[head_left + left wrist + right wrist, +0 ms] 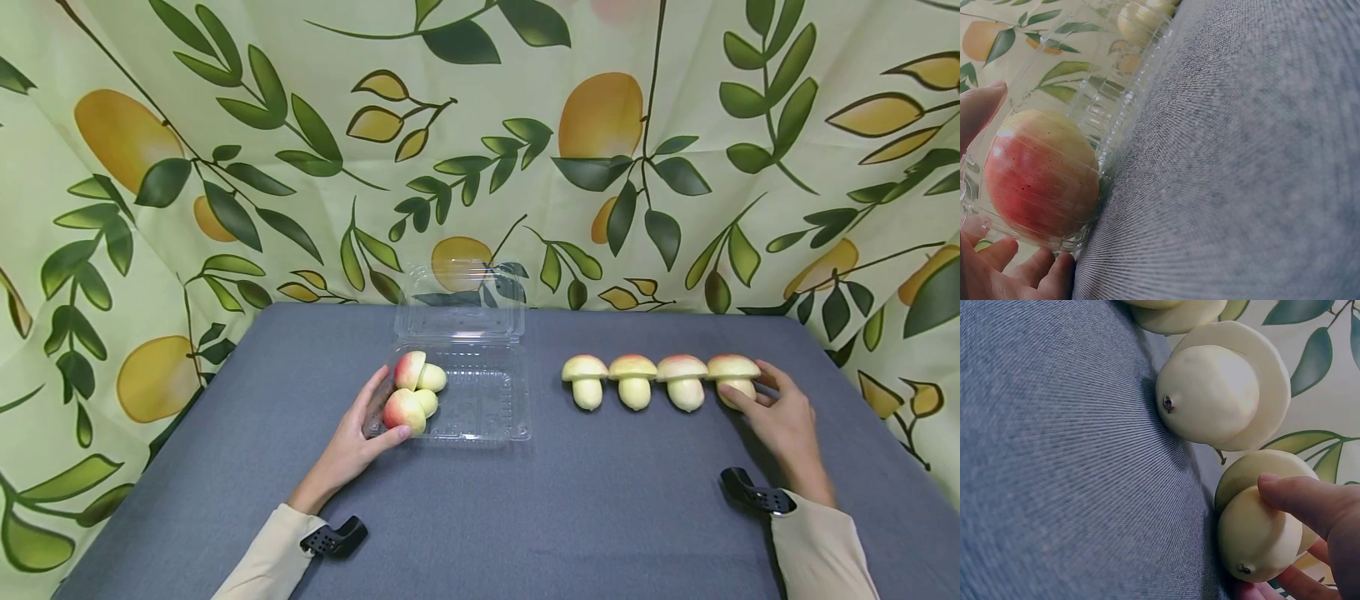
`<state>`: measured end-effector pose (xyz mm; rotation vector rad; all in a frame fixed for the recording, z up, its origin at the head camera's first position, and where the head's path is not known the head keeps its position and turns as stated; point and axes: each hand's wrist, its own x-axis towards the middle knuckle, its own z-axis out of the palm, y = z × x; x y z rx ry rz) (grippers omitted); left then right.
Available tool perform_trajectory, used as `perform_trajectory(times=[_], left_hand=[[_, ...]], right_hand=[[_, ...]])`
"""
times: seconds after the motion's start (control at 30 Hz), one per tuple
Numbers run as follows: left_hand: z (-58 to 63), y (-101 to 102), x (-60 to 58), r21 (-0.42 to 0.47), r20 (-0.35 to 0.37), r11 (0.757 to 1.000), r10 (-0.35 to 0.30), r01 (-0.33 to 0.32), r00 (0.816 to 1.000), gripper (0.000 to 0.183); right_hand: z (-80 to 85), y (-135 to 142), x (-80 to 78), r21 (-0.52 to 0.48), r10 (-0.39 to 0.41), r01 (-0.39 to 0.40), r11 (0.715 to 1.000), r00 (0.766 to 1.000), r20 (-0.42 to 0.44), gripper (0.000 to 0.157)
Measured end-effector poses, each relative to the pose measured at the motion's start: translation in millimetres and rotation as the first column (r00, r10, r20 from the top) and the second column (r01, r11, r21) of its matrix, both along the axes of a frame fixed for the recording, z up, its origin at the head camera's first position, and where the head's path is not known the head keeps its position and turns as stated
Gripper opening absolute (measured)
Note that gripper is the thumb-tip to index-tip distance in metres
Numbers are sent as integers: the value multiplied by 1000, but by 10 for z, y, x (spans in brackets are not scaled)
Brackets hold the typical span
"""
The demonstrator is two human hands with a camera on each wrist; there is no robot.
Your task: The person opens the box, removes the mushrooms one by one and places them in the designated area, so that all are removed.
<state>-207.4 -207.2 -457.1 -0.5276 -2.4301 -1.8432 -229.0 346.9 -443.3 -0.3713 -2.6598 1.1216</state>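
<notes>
A clear plastic clamshell box [480,392] lies on the table with its lid [460,321] raised at the back. My left hand [351,440] grips its left side, thumb at the front corner. Inside, at that end, are two mushroom-shaped pieces, a front one [405,411] and a rear one [409,369]; through the plastic, the left wrist view shows a red-and-yellow cap [1041,178]. On the right, my right hand [785,425] pinches the pale stem of the rightmost mushroom-shaped piece [1260,534], which stays in the row. Its thumb lies on the near side, other fingers partly hidden.
Three more mushroom-shaped pieces, such as the leftmost one [585,379], lie left of the held one, stems toward me. A grey-blue cloth [555,508] covers the table. Behind it hangs a fruit-and-leaf patterned curtain [495,125]. Both wrists wear black straps.
</notes>
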Motion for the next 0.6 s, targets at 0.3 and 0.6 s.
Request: perform_trajectory(times=[0.3,0.6], left_hand=[[0,1,7,-9,11,1000,5,-5,1000,89],[-10,-1,-4,-12,3,1000,3,-3,1000,90]], right_hand=[[-18,2,-11,-15,-2,2,1000,1000,-5,81],[-22,1,-21,-38,-11,11,999,1000,-9,83]])
